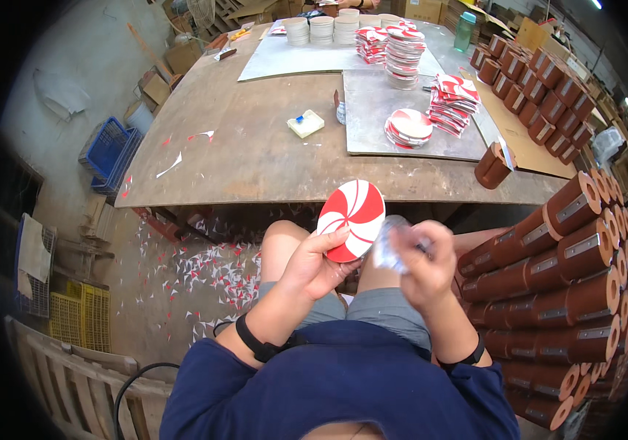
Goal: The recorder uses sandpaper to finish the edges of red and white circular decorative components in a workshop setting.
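Note:
My left hand (305, 270) grips a round disc (352, 220) with a red and white swirl face, held tilted up above my lap. Its thumb lies over the lower left edge of the face. Close to the disc's right edge, my right hand (431, 271) is closed around a small whitish-blue thing (386, 251). Motion smears it, so its kind cannot be made out, nor whether it touches the disc. On the metal sheet ahead lie a low pile of swirl discs (408, 126) and a stack of untrimmed swirl sheets (452, 103).
A tall disc stack (404, 59) and pale round stacks (321, 31) stand farther back on the table (255, 161). A yellowish block (305, 123) sits mid-table. Brown cylinders (549, 315) are piled close on my right. Red and white scraps (204, 275) litter the floor.

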The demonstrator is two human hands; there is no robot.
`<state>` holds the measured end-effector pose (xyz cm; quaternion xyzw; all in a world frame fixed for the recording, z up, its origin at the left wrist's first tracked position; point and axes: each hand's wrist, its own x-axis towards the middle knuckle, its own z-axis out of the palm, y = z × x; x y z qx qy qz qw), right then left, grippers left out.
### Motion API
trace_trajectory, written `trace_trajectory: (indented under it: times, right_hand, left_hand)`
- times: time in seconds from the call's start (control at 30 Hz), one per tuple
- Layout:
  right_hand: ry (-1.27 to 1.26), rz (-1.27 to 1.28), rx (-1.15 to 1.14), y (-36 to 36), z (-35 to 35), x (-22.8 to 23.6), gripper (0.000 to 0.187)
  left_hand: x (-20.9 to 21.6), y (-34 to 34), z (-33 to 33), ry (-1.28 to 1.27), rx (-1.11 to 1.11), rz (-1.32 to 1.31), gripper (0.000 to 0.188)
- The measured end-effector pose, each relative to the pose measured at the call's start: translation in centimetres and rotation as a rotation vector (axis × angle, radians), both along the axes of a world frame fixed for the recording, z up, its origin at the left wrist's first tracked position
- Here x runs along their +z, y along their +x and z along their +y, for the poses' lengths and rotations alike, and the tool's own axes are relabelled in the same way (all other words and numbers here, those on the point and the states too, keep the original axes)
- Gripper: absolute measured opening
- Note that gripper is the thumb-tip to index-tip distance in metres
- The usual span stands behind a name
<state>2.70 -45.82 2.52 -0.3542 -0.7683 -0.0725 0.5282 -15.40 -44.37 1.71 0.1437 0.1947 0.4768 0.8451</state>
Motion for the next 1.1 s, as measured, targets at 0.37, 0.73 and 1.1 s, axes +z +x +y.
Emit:
trace_trajectory:
  times: [0.37,0.73,1.1]
  right_hand:
    - [-0.001,-0.061,0.042,-0.2,0.1,0.2,0.021]
    - [-0.885,1.078,0.411,3.0,0.7,-0.6,0.018]
    - [-0.992,1.241,0.729,0.4,-0.2,0.7,0.028]
  left_hand:
    - [0.1,-0.5,0.2,0.07,-0.054,0.023,0.046]
    - [2.3,-2.5,0.0,0.869,0.31,0.951,0.016]
    - [4.1,-2.9,1.4,1.75,0.936,1.389,0.025]
